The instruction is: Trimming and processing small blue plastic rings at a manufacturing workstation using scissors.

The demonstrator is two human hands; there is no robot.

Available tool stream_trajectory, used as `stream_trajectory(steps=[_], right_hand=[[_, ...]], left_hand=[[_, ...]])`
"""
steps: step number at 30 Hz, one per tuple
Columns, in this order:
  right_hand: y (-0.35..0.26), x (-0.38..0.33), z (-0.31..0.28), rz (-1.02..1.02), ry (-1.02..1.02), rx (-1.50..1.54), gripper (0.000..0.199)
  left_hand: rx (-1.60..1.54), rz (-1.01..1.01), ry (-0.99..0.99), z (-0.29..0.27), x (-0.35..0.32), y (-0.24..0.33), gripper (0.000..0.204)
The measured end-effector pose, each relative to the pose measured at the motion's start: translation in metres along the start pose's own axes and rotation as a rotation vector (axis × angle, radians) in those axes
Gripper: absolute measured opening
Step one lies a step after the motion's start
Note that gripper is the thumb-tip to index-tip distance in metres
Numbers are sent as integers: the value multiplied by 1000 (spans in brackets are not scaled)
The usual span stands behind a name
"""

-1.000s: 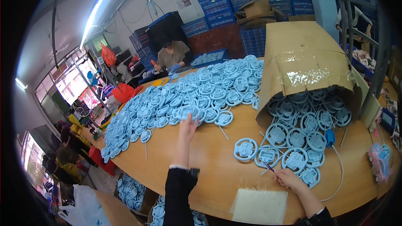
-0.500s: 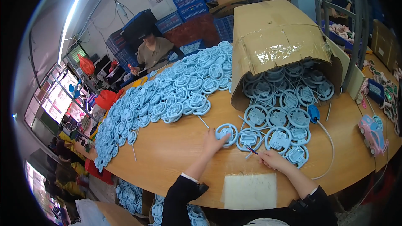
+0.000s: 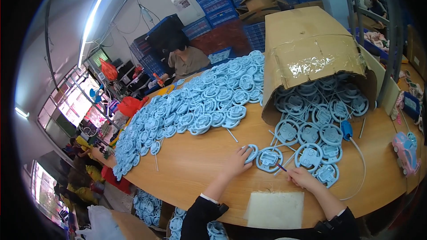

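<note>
My left hand (image 3: 237,163) grips a light blue toy steering wheel (image 3: 252,153) by its side, just above the wooden table. The wheel is tilted, so its face shows only narrowly. My right hand (image 3: 301,177) is closed around a thin dark pen-like tool (image 3: 281,167) whose tip points left. Near that tip lies another steering wheel (image 3: 269,158), flat on the table with its boxy centre upward. Several more wheels (image 3: 308,156) lie beside it, up to the mouth of a tipped cardboard box (image 3: 311,49) full of them.
A large heap of blue wheels (image 3: 191,106) covers the table's left. A white sheet (image 3: 275,210) lies at the near edge. To the right are a blue device (image 3: 346,130) with a white cable and a pink-and-blue toy car (image 3: 404,153). Across the table sits another person (image 3: 189,62).
The wheel in my left hand has turned from nearly face-up to tilted, nearly edge-on. My right hand keeps the tool near the same wheel. The whole view has shifted slightly.
</note>
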State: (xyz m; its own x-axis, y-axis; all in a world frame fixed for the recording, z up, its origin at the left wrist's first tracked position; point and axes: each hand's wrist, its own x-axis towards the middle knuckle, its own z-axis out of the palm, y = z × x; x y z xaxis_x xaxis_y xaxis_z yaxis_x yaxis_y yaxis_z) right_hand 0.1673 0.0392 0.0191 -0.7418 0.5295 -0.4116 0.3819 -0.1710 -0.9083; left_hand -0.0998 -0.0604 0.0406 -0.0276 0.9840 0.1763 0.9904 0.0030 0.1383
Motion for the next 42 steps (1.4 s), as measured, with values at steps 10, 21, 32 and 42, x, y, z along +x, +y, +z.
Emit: stream_trajectory(steps=[10, 21, 32, 42], right_hand=[[-20, -10, -3, -161, -160, -219, 37], [-16, -5, 1, -78, -298, -13, 39], [-13, -6, -8, 15, -88, 193, 39], [-25, -11, -7, 91, -118, 202, 36]], left_hand=[[-1085, -596, 153, -40, -87, -11, 31], [-1338, -649, -40, 10, -7, 64, 37], [-1455, -646, 165, 37, 37, 88, 30], [-1516, -600, 167, 34, 34, 84, 27]])
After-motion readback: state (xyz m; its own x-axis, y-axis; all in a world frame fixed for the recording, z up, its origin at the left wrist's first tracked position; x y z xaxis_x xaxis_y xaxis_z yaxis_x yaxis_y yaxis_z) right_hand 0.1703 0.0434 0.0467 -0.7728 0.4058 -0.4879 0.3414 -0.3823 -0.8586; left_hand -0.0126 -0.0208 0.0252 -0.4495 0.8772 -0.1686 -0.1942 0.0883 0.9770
